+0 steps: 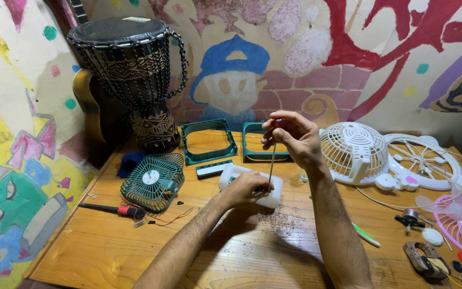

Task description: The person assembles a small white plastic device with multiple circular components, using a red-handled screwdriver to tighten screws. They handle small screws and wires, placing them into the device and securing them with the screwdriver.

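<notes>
Steadying white casing (267, 199), right hand (290, 136) pinching thin rod (271, 163).

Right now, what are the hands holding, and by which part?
The right hand pinches the top end of a thin rod that stands nearly upright. The left hand grips the white casing from above, near its middle.

1. We have a single head-worn view, looking down and forward over the wooden table (108, 241) towards the painted mural wall (348, 53) along its far edge.
2. We sit close: both forearms enter from the near edge.
</notes>
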